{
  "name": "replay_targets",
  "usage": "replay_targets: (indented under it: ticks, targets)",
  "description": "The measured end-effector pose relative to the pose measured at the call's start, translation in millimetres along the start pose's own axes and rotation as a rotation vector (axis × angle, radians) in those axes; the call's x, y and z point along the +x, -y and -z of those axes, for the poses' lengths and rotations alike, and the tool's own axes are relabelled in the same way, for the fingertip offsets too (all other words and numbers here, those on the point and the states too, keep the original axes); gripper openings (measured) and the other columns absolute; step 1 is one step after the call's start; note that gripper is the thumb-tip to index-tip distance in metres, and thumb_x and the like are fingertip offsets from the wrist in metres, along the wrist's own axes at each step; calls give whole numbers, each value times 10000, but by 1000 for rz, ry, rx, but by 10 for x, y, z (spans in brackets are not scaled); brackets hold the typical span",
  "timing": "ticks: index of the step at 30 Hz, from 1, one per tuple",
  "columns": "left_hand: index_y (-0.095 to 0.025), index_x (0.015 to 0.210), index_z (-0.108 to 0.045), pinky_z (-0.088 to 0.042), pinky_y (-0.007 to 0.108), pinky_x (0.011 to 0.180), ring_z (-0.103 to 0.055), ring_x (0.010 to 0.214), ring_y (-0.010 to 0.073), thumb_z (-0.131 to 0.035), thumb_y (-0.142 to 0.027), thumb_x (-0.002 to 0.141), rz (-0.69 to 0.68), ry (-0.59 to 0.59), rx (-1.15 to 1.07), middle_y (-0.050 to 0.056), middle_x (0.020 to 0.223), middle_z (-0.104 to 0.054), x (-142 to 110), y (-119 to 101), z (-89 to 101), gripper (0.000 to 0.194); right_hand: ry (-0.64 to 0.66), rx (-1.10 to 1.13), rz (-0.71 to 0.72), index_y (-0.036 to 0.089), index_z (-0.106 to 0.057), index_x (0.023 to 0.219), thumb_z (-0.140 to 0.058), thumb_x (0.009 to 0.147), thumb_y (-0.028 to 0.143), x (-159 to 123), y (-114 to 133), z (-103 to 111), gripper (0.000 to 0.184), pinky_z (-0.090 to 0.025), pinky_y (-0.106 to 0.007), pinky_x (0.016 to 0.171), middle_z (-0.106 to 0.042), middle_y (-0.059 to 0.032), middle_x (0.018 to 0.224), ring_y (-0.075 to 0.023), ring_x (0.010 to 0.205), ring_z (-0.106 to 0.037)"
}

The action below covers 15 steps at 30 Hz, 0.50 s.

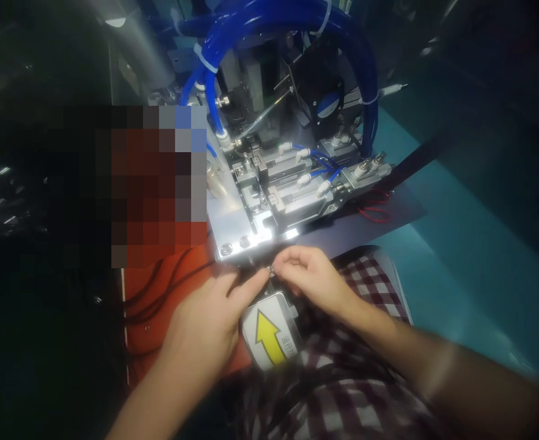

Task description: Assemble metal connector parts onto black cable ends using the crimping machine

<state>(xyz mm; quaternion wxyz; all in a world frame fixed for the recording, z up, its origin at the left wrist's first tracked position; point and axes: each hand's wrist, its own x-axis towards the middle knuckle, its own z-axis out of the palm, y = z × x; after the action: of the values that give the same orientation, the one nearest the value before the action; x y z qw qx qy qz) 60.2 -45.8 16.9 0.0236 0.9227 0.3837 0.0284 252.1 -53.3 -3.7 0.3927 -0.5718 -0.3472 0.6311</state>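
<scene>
At the front edge of a metal machine fixture, a tiny shiny metal piece sits between my hands. My right hand is closed, with thumb and fingertips pinched on that piece. From the other side, my left hand reaches its stretched thumb up to the piece. Its index finger is apart from the thumb and lies against the fixture's edge; the other fingers are hidden. Just below is a white plate with a yellow arrow, pointing up towards the fixture.
Blue hoses arch over the machine, bound with white ties. Pneumatic cylinders with thin blue tubes stand behind my right hand. An orange-red surface carries black cables at left. Checkered clothing covers my lap. A pixelated patch hides the left side.
</scene>
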Motion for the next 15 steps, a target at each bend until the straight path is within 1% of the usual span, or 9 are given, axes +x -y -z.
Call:
replay_targets:
  ticks: [1, 3, 5, 7, 9, 10, 13, 15]
  targets:
    - [-282, 1283, -593, -391, 223, 460, -590, 625, 168, -402, -76, 834, 6, 0, 9, 58, 845, -622, -4, -4, -2, 530, -14, -19, 7, 160, -613, 684, -614, 713, 158, 5, -5, 0, 29, -315, -209, 439, -493, 70, 499, -76, 439, -425]
    - [-292, 1299, -575, -388, 222, 466, -576, 629, 166, -408, -84, 842, 17, -4, 23, 56, 853, -611, -15, 0, -16, 530, -10, -23, -10, 158, -606, 655, -594, 720, 144, 23, -14, 8, 67, -317, -211, 449, -491, 70, 484, -74, 433, -425]
    - [-299, 1308, -564, -393, 218, 477, -568, 628, 158, -411, -90, 852, 12, -21, 9, 51, 853, -605, -27, 19, -38, 524, 43, 60, -74, 153, -588, 607, -579, 746, 169, 44, -26, 29, 141, -306, -213, 455, -485, 67, 482, -63, 416, -407]
    - [-292, 1296, -572, -405, 213, 493, -566, 623, 147, -406, -89, 861, -5, -47, -42, 42, 836, -606, -39, 45, -70, 508, 82, 184, -133, 146, -585, 599, -584, 768, 219, 55, -41, 58, 184, -282, -215, 452, -514, 54, 535, -51, 412, -404]
    - [-276, 1270, -588, -420, 214, 515, -575, 640, 145, -392, -92, 872, -5, -90, -106, 36, 835, -617, -55, 71, -117, 480, 82, 255, -141, 144, -599, 633, -602, 772, 258, 49, -59, 80, 180, -268, -217, 453, -551, 41, 605, -49, 428, -425]
    - [-270, 1258, -593, -426, 217, 528, -581, 657, 147, -386, -99, 878, 2, -111, -129, 35, 846, -624, -65, 83, -145, 465, 87, 264, -136, 147, -603, 647, -606, 774, 269, 41, -69, 85, 176, -273, -217, 458, -555, 41, 607, -53, 434, -433]
    - [-286, 1247, -591, -437, 228, 570, -590, 719, 156, -368, -111, 892, 23, -156, -151, 37, 911, -634, -104, 106, -225, 454, 126, 259, -123, 160, -606, 677, -610, 779, 265, 13, -96, 68, 146, -295, -218, 478, -514, 61, 498, -70, 436, -427]
    - [-309, 1261, -578, -435, 230, 578, -588, 734, 157, -364, -112, 897, 15, -159, -147, 36, 929, -625, -125, 112, -251, 466, 119, 251, -115, 165, -610, 699, -620, 764, 239, 5, -108, 38, 99, -300, -218, 484, -480, 76, 442, -77, 435, -411]
